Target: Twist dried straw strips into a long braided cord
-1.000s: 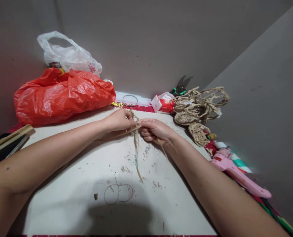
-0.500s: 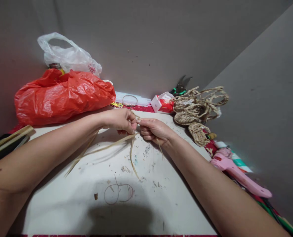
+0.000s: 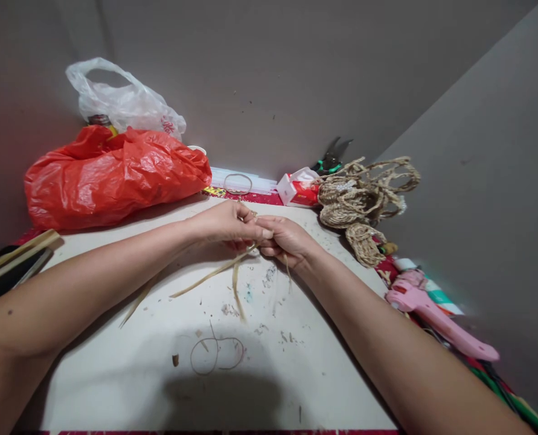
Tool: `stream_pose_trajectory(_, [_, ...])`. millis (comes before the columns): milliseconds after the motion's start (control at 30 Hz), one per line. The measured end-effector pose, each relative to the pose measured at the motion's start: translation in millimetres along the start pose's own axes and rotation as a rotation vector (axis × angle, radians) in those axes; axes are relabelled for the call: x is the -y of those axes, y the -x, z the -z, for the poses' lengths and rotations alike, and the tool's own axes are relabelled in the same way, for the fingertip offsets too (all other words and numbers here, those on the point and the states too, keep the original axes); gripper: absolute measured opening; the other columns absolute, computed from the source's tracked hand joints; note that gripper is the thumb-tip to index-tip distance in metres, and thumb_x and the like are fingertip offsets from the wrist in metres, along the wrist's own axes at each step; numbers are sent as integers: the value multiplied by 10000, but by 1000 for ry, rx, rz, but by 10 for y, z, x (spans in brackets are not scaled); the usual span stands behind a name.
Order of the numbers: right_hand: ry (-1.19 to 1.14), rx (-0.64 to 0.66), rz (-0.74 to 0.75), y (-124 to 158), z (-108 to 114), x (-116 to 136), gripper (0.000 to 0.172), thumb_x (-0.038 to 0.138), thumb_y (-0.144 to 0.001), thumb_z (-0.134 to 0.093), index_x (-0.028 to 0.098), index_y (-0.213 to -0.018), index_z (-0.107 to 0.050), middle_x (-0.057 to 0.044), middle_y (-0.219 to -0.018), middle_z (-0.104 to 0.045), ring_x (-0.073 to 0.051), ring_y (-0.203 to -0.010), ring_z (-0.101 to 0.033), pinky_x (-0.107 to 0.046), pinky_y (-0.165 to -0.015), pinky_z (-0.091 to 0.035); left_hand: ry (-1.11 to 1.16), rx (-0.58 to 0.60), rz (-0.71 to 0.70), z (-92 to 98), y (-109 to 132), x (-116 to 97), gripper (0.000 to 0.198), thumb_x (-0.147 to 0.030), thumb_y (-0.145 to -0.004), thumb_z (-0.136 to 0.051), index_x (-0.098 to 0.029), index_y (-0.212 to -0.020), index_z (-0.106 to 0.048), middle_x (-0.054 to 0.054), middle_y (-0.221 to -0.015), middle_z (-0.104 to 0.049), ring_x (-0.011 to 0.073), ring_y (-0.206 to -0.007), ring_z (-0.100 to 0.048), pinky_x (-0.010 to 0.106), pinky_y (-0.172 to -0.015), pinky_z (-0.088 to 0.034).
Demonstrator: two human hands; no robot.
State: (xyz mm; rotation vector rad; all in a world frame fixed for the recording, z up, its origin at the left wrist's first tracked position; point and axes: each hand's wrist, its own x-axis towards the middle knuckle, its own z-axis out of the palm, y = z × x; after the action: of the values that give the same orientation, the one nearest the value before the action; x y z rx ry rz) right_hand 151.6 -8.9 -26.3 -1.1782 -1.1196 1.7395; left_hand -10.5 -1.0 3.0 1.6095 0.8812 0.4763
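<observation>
My left hand (image 3: 236,225) and my right hand (image 3: 284,240) meet over the far half of the white board (image 3: 128,374). Both are closed, fingertips touching, on tan plant-fibre strands. One flat strand (image 3: 212,276) runs from between the fingers down to the left. A shorter strand (image 3: 236,290) hangs straight down below the hands. A thin end (image 3: 288,272) sticks out beneath my right palm. Another strand (image 3: 140,300) shows behind my left forearm. The part where the strands join is mostly hidden by my fingers.
At the back left sit a red plastic bag (image 3: 115,175) and a white bag (image 3: 124,99). Back right are a red-white box (image 3: 298,188), pruning shears (image 3: 332,158) and bundles of braided rope (image 3: 350,205). A pink glue gun (image 3: 441,317) lies at right. A wire loop (image 3: 205,356) and scraps lie in front.
My left hand has shifted right, its thumb now overlapping my right fingertips. The flat strand's end has moved right, and the hanging strand has swung slightly left.
</observation>
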Motion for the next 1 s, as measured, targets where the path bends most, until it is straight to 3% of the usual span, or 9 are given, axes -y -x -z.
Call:
stream_pose_trajectory(133, [32,-51,-1,-5,-10,-9,162,230,-658,-640,148,-617,-507,74,-405,-356,-13,-311,-219,-142,-289,-146,-154,93,-104,34,14,-4,185,-273,-659,-666,-128,-641,-552,-33,-514,-527,53,-452,-473,181,-456,-367])
stream_pose_trajectory(267, [20,-59,7,-5,-20,-8,184,253,-661,-654,151,-633,-504,79,-434,-341,-12,-323,-226,-137,-288,-141,-183,52,-126,85,17,-30,144,-269,-696,-601,-138,-653,-560,-18,-532,-547,63,-442,-466,194,-454,-356])
stream_pose_trajectory(333, [11,-68,4,3,-28,1,196,261,-660,-665,152,-643,-503,88,-436,-318,-10,-326,-211,-136,-289,-139,-287,-50,-130,84,10,-17,175,-292,-696,-589,-144,-619,-537,-14,-524,-535,73,-451,-465,198,-454,-343])
stream_pose_trajectory(433, [14,-68,-3,11,-34,14,214,267,-660,-679,151,-650,-500,90,-441,-319,-8,-328,-207,-135,-290,-141,-489,-303,-152,38,-26,55,190,-273,-636,-630,-156,-586,-489,-22,-520,-506,85,-489,-463,196,-461,-320])
stream_pose_trajectory(500, [16,-51,-9,8,-29,14,243,268,-656,-688,156,-629,-474,88,-446,-328,-4,-327,-198,-134,-290,-130,-448,-392,-121,-8,-70,117,187,-215,-606,-643,-170,-633,-463,-34,-515,-501,92,-493,-473,193,-465,-327])
stream_pose_trajectory(633, [26,-32,-10,-3,-11,9,284,272,-652,-694,167,-606,-435,94,-443,-317,-2,-328,-178,-135,-295,-122,43,-269,96,-67,-155,180,181,-117,-673,-550,-192,-763,-412,-24,-502,-536,119,-468,-535,215,-469,-402])
stream_pose_trajectory(700, [36,-6,-21,2,-10,14,290,274,-654,-693,167,-601,-429,99,-440,-298,-3,-333,-168,-136,-300,-116,168,-179,160,-67,-173,174,145,-89,-695,-505,-185,-771,-427,-2,-522,-560,122,-464,-550,223,-463,-417])
stream_pose_trajectory(867, [90,43,-34,43,-19,45,291,263,-689,-656,174,-577,-403,101,-440,-265,-10,-340,-153,-143,-313,-91,-3,-110,118,-16,-168,173,16,-166,-698,-535,-161,-712,-531,15,-559,-584,85,-392,-478,193,-381,-327])
stream_pose_trajectory(1000, [159,23,-39,56,-17,58,173,273,-735,-590,156,-640,-507,95,-439,-265,-19,-338,-144,-156,-314,-84,-113,-81,45,21,-162,191,93,-234,-680,-561,-154,-635,-576,-15,-477,-514,40,-344,-330,187,-356,-215])
